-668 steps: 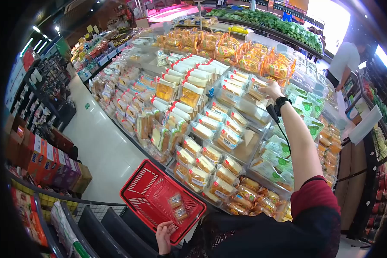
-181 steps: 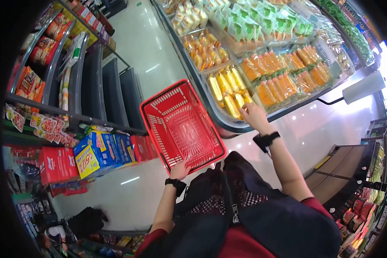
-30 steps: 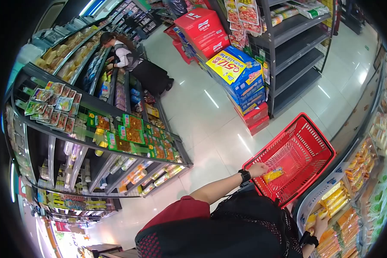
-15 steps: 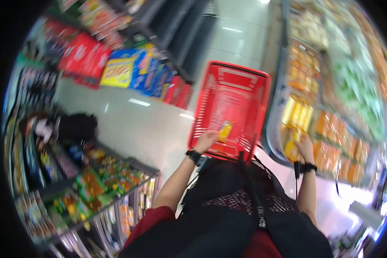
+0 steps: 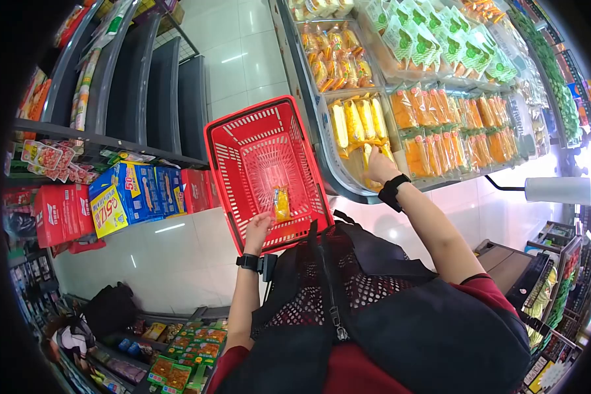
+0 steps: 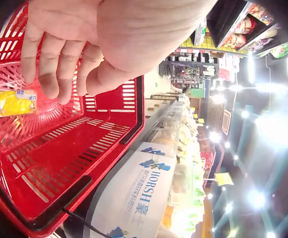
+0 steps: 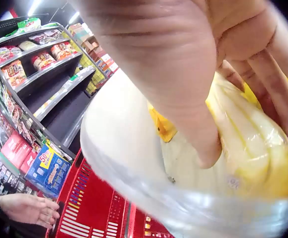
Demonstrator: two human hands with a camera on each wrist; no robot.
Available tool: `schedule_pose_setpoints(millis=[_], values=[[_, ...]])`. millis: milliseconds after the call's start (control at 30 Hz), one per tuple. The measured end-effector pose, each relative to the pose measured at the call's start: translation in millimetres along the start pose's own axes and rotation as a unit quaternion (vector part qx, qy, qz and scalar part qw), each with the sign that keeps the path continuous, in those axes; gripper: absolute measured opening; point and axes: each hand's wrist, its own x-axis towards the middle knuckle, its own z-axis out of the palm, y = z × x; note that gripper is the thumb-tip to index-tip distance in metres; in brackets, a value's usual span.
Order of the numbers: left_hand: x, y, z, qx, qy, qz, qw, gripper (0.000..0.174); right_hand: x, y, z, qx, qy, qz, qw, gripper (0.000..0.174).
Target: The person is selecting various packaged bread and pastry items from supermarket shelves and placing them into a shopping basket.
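Note:
The red basket (image 5: 269, 108) is in front of the person, with one yellow packet (image 5: 282, 204) lying in it. My left hand (image 5: 259, 231) hangs over its near rim, fingers loosely bent and holding nothing; the left wrist view shows this hand (image 6: 79, 54) above the basket (image 6: 59, 163) and the packet (image 6: 12, 103). At the corner of the display, my right hand (image 5: 381, 167) reaches among the yellow packets (image 5: 354, 121). In the right wrist view, that hand (image 7: 183, 74) has thumb and fingers around a yellow-and-cream packet (image 7: 253, 139); some fingertips are hidden.
Orange packaged breads (image 5: 433, 148) and green-printed packets (image 5: 427, 39) fill the display beside the yellow ones. Blue and yellow boxes (image 5: 134, 197) and dark shelves (image 5: 134, 85) stand left. A person (image 5: 75, 338) is at the lower left; a white roll (image 5: 558, 190) sits right.
The head view has swung back towards the display. Six seconds ago the basket held no packet; now one yellow packet lies inside. My right hand remains at the yellow packets, my left over the basket.

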Motion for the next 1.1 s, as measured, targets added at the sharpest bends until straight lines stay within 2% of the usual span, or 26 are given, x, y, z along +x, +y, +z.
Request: schedule_pose_setpoints(millis=[167, 233, 300, 367, 433, 467, 567, 633, 700, 733, 767, 833, 867, 900, 933, 967, 1033, 1100], values=[[-6, -1, 2, 0.001, 0.012, 0.008, 1.0, 0.026, 1, 13, -4, 0.065, 0.023, 0.007, 0.998, 0.074], [-9, 1, 0, 0.004, 0.011, 0.007, 1.0, 0.026, -12, 19, -15, 0.146, 0.037, 0.023, 0.988, 0.07], [-11, 3, 1, 0.007, 0.011, 0.006, 1.0, 0.027, -17, 27, -21, 0.102, 0.074, 0.016, 0.992, 0.063], [-16, 5, 3, 0.006, 0.012, 0.001, 1.0, 0.027, -30, 33, -40, 0.178, 0.112, 0.013, 0.978, 0.058], [-19, 10, 7, -0.004, 0.005, 0.011, 1.0, 0.026, -50, 36, -63, 0.287, 0.098, 0.038, 0.952, 0.051], [-18, 15, 12, -0.013, -0.02, 0.027, 0.999, 0.027, -57, 38, -70, 0.304, 0.103, 0.024, 0.947, 0.051], [-31, 39, 32, -0.007, -0.063, 0.064, 0.996, 0.029, -92, 28, -88, 0.481, 0.089, -0.004, 0.872, 0.042], [-45, 71, 41, -0.017, -0.144, 0.064, 0.987, 0.035, -116, 1, -99, 0.524, 0.06, 0.011, 0.849, 0.039], [-54, 95, 48, -0.061, -0.239, 0.063, 0.967, 0.041, -126, -29, -87, 0.598, 0.043, -0.027, 0.8, 0.037], [-55, 97, 50, -0.086, -0.267, 0.058, 0.958, 0.046, -130, -44, -79, 0.57, 0.03, -0.038, 0.82, 0.035], [-57, 97, 53, -0.111, -0.295, 0.053, 0.948, 0.051, -136, -67, -71, 0.578, 0.018, -0.054, 0.814, 0.037], [-57, 98, 63, -0.235, -0.353, 0.037, 0.905, 0.058, -135, -87, -44, 0.526, -0.018, -0.107, 0.844, 0.038], [-60, 106, 65, -0.271, -0.378, 0.039, 0.885, 0.057, -132, -101, -29, 0.53, -0.047, -0.147, 0.834, 0.039], [-56, 103, 70, -0.323, -0.333, 0.024, 0.886, 0.048, -128, -111, -18, 0.531, -0.071, -0.18, 0.825, 0.039], [-46, 97, 67, -0.315, -0.307, 0.02, 0.898, 0.043, -130, -122, -22, 0.51, -0.137, -0.174, 0.831, 0.04], [-36, 92, 63, -0.307, -0.281, 0.016, 0.909, 0.037, -127, -127, -16, 0.491, -0.128, -0.224, 0.832, 0.042], [-18, 80, 44, -0.274, -0.183, 0.032, 0.944, 0.028, -128, -130, -28, 0.378, -0.063, -0.245, 0.891, 0.044], [10, 51, 16, -0.239, -0.109, -0.004, 0.965, 0.032, -127, -116, -30, 0.355, -0.042, -0.228, 0.906, 0.042]])
